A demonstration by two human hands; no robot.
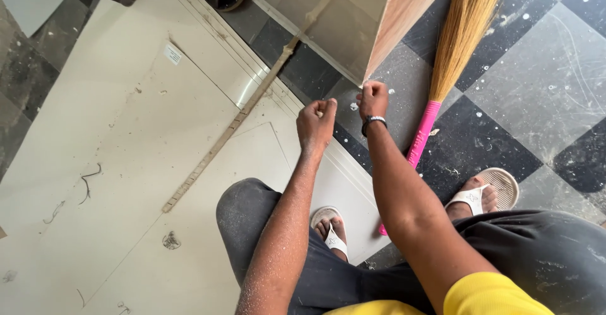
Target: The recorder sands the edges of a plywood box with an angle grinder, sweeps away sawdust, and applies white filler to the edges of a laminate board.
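Overhead, both hands fisted: left hand [315, 124], right hand [373, 98], near pink-handled broom [452, 53].

— We note a black-and-grey checkered floor [505, 119], speckled white, in daylight.
— We also record a broom [454, 50] with pink handle beside a wood-edged cabinet [404, 12], and dusty cream panels [113, 163].

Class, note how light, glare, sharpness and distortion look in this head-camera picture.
Head view: soft, even light; faint sheen on the pale panel; weak shadows under the left hand and right hand; both sharp; broom crisp; wide-angle stretch toward the edges.
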